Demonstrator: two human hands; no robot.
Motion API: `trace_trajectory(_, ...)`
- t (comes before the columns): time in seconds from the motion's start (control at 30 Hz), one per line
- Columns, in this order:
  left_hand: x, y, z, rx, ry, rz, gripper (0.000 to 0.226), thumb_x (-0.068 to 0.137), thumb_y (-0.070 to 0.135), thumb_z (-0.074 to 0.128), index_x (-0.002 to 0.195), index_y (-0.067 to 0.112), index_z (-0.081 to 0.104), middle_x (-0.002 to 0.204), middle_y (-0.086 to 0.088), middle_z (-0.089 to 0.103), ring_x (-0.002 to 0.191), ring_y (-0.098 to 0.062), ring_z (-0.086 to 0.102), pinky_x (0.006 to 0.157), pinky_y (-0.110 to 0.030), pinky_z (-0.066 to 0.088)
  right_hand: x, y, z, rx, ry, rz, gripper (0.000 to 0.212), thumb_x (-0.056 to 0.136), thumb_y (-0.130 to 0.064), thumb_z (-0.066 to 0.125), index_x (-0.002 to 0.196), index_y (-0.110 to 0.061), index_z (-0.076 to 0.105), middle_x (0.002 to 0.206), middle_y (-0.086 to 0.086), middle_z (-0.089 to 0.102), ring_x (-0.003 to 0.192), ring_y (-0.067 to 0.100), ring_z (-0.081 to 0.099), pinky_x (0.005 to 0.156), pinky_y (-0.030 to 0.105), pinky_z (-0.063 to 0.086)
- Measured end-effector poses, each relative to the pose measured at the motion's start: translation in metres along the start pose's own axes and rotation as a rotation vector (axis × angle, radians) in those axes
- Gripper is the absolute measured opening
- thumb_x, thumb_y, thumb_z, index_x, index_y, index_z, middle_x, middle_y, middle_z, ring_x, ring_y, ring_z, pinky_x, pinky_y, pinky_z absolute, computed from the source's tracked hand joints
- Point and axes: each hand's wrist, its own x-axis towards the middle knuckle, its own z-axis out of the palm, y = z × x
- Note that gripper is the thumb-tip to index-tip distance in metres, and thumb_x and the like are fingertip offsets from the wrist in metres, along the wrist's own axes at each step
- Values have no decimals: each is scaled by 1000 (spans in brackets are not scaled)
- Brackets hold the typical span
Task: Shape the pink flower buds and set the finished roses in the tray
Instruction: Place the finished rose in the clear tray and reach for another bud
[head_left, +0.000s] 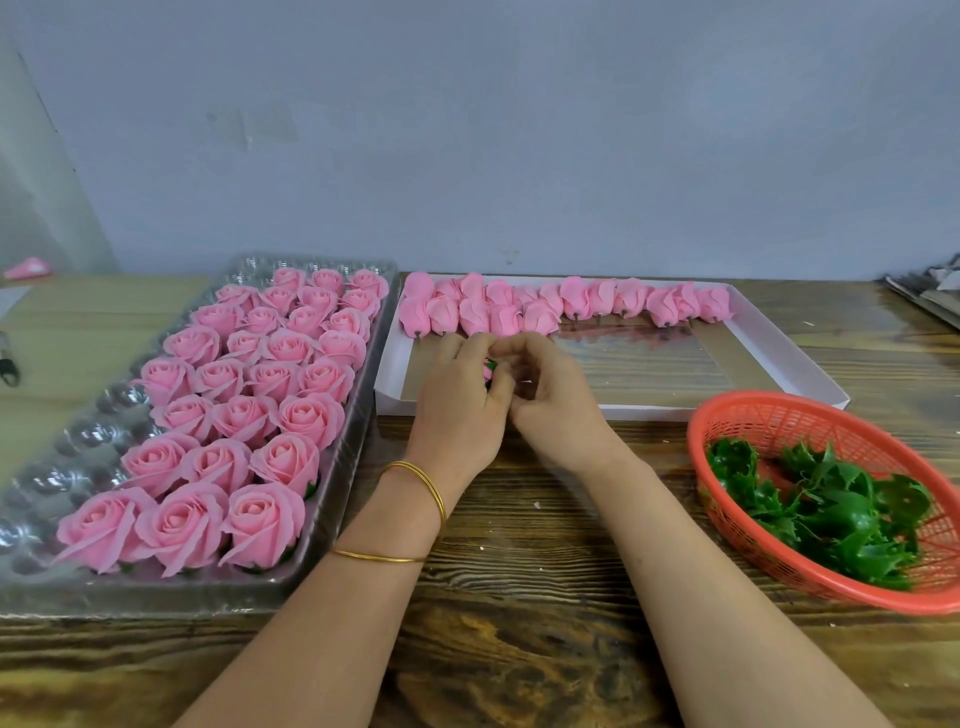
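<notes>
Left grip (457, 400) and right grip (553, 402) pinch one small pink flower bud (488, 370), mostly hidden, above the shallow white cardboard box (649, 413); likely teasing its petals. The clear plastic cupped tray (83, 436) lies just left, handy for finished roses (249, 374).

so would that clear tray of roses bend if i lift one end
Probably: the tray looks like thin clear moulded plastic, so it is likely light and apt to sag. The roses seem to sit loose in its cups, so tilting could spill them.
</notes>
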Motion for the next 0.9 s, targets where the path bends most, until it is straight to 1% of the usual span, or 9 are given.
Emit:
trace_trajectory(0.13, 2, -1, 0, 30, 26, 5, 23, 95, 16, 52, 116, 12, 60, 108, -3, 47, 93, -14, 49, 76, -19, 36, 0, -2, -1, 62, -4, 42, 38, 81, 15, 55, 105, -15, 55, 95, 4, 62, 80, 5, 58, 75, 25, 51)
trace_trajectory(0.27, 4, -1, -3, 76, 50, 5, 20, 95, 18, 53, 111, 11, 61, 102, 1, 42, 95, -17, 50, 76, -20, 37, -1, -9, -3, 87, 5, 59, 22, 87, 6, 59, 102, -10, 55, 88, 6, 62, 74, 10, 58, 65, 22, 50)
trace_trajectory(0.33, 6, 0, -6, 91, 66, 3, 17, 95, 17, 53, 107, 10, 62, 99, 1, 42, 93, -18, 50, 77, -19, 37, -1, -14, -1, 116, 5, 69, 21, 87, 3, 62, 102, -9, 55, 88, 1, 61, 76, 8, 59, 67, 22, 50)
trace_trajectory(0.47, 10, 13, -24, 85, 118, 4, 12, 96, 16, 52, 97, 9, 61, 99, 0, 43, 73, -4, 42, 68, -5, 33, -2, -22, -4, 193, 6, 111, 41, 69, -14, 70, 107, -13, 55, 97, -1, 63, 84, 6, 59, 74, 19, 50)
trace_trajectory(0.57, 12, 30, -53, 107, 172, 44, 14, 96, 15, 52, 95, 7, 63, 99, -6, 49, 75, -7, 43, 68, -9, 34, -3, -22, -7, 194, 33, 124, 38, 78, -3, 73, 110, -15, 55, 106, 3, 62, 82, 5, 58, 74, 17, 47)
trace_trajectory(0.67, 16, 42, -94, 109, 216, 73, 11, 94, 16, 55, 90, 12, 64, 93, -6, 54, 72, -6, 45, 66, -1, 32, -3, -22, -8, 188, 55, 128, 32, 82, -1, 71, 107, -16, 58, 106, 2, 63, 83, 8, 58, 76, 20, 48)
trace_trajectory(0.73, 19, 38, -125, 116, 210, 85, 10, 90, 21, 57, 83, 19, 63, 85, -3, 57, 72, -12, 50, 64, -8, 34, -3, -22, -10, 177, 61, 130, 31, 82, -3, 71, 106, -17, 59, 105, 2, 63, 85, 10, 58, 78, 22, 49)
trace_trajectory(0.8, 21, 25, -153, 139, 165, 66, 12, 82, 34, 54, 77, 28, 63, 74, 2, 58, 69, -20, 53, 68, -29, 42, -3, -22, -10, 165, 66, 134, 30, 82, -5, 71, 107, -16, 59, 106, 2, 63, 87, 11, 58, 82, 28, 52)
trace_trajectory(0.9, 20, -10, -189, 220, 119, -77, 18, 72, 49, 50, 79, 39, 62, 67, 3, 58, 63, -29, 55, 69, -48, 53, -4, -22, -10, 148, 72, 141, 29, 82, -7, 72, 107, -15, 61, 108, 4, 64, 88, 12, 57, 88, 37, 53)
